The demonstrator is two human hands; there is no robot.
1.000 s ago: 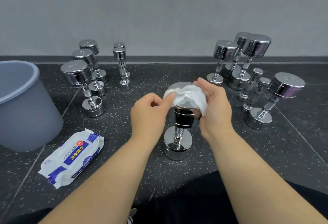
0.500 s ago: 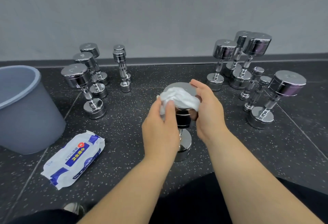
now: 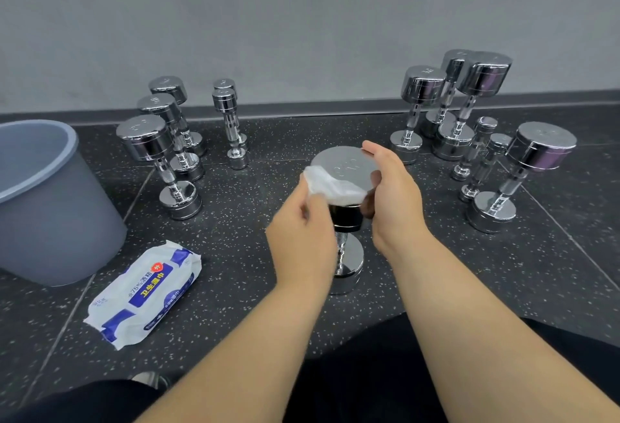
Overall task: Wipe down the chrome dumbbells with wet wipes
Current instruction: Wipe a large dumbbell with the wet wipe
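A chrome dumbbell (image 3: 345, 167) stands upright on the dark speckled floor in the middle. A crumpled white wet wipe (image 3: 330, 186) lies over the near left edge of its top head. My left hand (image 3: 302, 241) pinches the wipe from the left. My right hand (image 3: 392, 194) curls round the right side of the top head and steadies it. The handle and lower head show between my wrists.
Several chrome dumbbells (image 3: 157, 154) stand at the back left and several more dumbbells (image 3: 476, 114) at the back right, near the grey wall. A grey bin (image 3: 47, 208) sits far left. A pack of wet wipes (image 3: 144, 291) lies on the floor left of my arms.
The wipe has slid from covering the top head toward its near left edge, baring most of the chrome face. My left hand moved right and took hold of the wipe.
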